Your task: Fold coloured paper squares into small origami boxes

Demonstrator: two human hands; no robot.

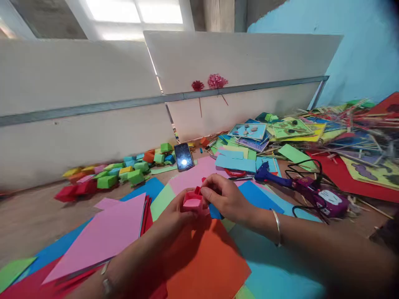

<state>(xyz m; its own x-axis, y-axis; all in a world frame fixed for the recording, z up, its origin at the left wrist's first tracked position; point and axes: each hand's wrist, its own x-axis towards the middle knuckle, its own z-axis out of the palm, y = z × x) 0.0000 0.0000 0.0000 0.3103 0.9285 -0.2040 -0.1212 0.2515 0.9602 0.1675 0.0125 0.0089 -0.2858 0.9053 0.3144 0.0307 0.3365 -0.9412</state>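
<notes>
A small open-topped pinkish-red paper box (pixel 192 203) is held at the centre of the scene, above the far end of an orange sheet (pixel 212 261). The box is grasped at its left side by the left hand (pixel 176 214); a red flap (pixel 198 190) at its far right edge is pinched between thumb and fingers of the right hand (pixel 227 199). Pink sheets (pixel 106 236) are piled to the near left. At the far left, coloured paper blocks (pixel 135 177) are clustered beside a phone (pixel 183 157). A purple device (pixel 341 205) is placed to the right; decorated cards (pixel 247 131) are stacked beyond it.
</notes>
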